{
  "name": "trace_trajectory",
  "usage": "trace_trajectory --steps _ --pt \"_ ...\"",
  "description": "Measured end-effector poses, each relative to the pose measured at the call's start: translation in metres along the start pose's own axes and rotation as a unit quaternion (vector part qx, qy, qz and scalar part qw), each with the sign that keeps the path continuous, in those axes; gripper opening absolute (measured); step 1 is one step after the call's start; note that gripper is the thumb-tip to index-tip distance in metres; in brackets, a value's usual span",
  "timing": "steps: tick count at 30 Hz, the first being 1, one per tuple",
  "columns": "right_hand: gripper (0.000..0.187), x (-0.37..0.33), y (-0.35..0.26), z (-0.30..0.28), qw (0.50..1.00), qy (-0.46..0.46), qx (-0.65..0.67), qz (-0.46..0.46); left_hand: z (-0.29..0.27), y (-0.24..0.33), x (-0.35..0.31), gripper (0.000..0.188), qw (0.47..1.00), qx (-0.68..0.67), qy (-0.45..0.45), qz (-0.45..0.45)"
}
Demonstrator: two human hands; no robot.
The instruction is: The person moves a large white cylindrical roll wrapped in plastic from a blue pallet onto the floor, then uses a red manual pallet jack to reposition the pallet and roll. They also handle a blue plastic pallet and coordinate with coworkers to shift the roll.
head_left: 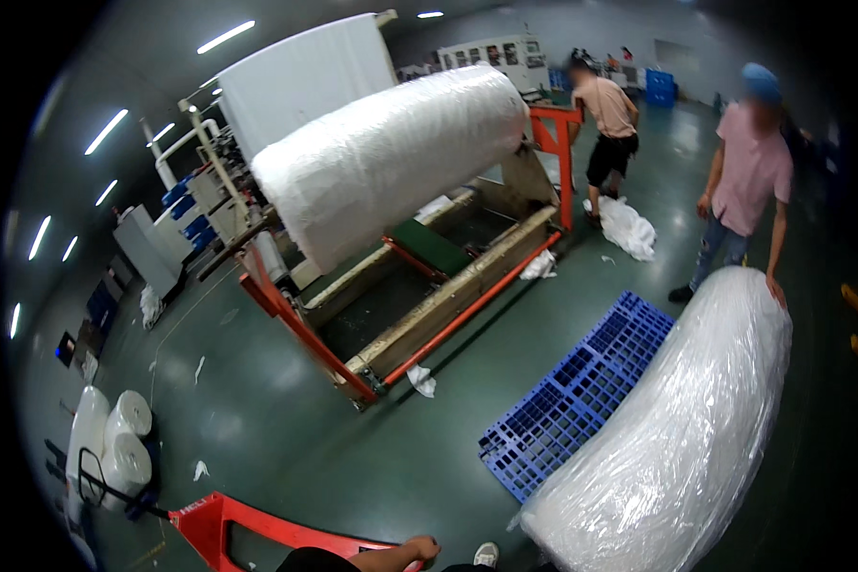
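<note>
My left hand [422, 548] shows at the lower edge, its forearm coming in from the left. Its fingers are curled closed, and what they hold, if anything, is hidden. Just beside it is a red pallet jack [276, 526], whose black handle [91, 477] points left. Out of view is my right hand. A big white roll wrapped in clear film [672, 429] lies at the lower right, partly over a blue plastic pallet [582, 381]. A person in a pink shirt [753, 153] stands at its far end, one hand resting on the film.
A second large white roll [400, 157] sits up on an orange-and-beige metal stand [448, 334]. Behind it another person [608, 119] bends near crumpled white material [627, 229]. Smaller white rolls [124, 458] stand at the left. White scraps [421, 382] lie on the green floor.
</note>
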State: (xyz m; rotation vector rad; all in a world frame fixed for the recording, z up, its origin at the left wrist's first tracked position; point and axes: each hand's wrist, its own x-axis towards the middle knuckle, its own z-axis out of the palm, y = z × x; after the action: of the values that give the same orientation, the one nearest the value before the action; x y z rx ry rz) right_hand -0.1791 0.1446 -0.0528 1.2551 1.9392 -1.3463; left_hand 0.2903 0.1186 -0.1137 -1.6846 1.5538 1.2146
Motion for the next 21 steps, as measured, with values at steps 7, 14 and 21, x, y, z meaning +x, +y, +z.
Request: trace_trajectory --steps 7,14,21 --pt "0.059 -0.017 -0.009 0.007 0.997 -0.061 -0.022 -0.031 0.003 0.059 -0.011 0.048 0.991 -0.023 0.032 0.127" --pt "0.06 -0.025 -0.007 0.003 0.995 -0.089 -0.031 -0.037 0.003 0.071 -0.002 0.045 0.973 -0.049 0.052 0.218" --pt "0.061 -0.016 -0.002 -0.017 0.995 -0.095 -0.014 -0.019 0.007 0.006 0.004 0.044 0.993 0.0 0.039 0.107"
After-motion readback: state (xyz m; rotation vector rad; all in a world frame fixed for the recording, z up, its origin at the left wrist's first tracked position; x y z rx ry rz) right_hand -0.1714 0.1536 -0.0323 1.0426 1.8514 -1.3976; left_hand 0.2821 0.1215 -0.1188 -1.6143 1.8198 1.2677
